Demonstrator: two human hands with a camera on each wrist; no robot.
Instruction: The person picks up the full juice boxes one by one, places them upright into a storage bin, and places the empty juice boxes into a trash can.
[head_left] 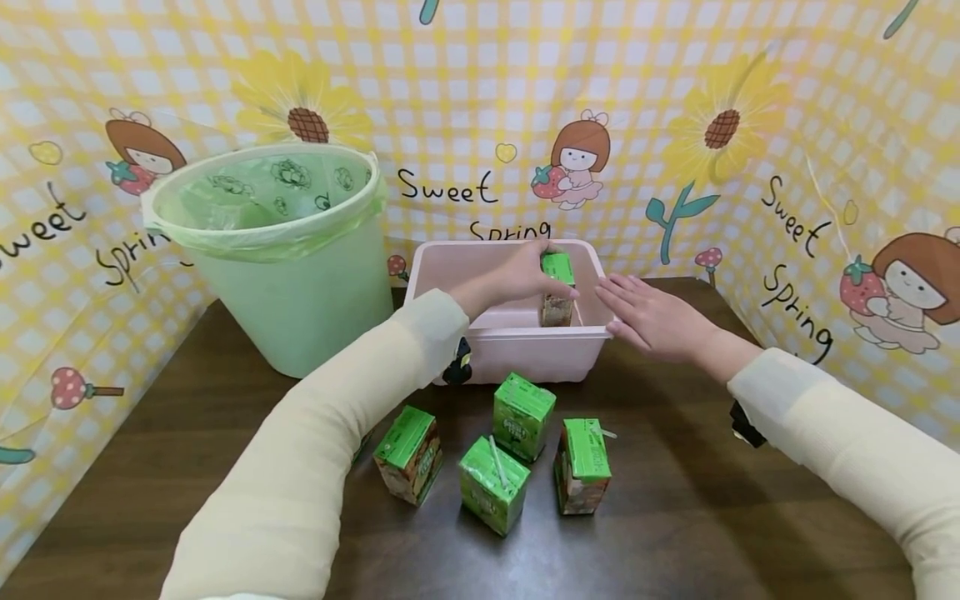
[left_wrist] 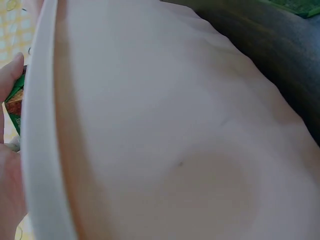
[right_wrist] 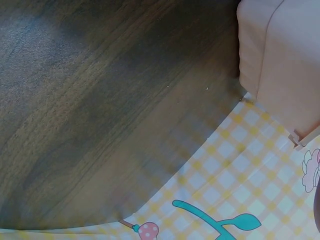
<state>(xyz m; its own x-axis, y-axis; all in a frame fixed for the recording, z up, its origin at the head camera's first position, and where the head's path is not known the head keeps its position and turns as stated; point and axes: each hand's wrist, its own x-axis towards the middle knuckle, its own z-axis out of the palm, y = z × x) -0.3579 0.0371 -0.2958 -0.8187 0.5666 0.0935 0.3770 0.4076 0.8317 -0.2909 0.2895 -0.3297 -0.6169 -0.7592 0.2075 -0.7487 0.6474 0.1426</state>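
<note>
My left hand [head_left: 522,273] reaches over the front rim of a pale pink plastic bin [head_left: 525,354] and grips a green-topped drink carton [head_left: 557,310] inside it, near the right wall. In the left wrist view, the bin's outer wall fills most of the picture; part of that hand [left_wrist: 9,172] and the carton [left_wrist: 15,106] show past the rim at the left edge. My right hand [head_left: 660,321] lies with straight fingers against the bin's right rim. The right wrist view shows the bin's side [right_wrist: 280,60], with almost none of the hand.
Several more green drink cartons stand before the bin, including a front one [head_left: 491,492] with a straw on top; one is mostly hidden by my left sleeve. A tall light green trash can [head_left: 300,292] with a liner stands left on the dark wooden table [head_left: 675,517].
</note>
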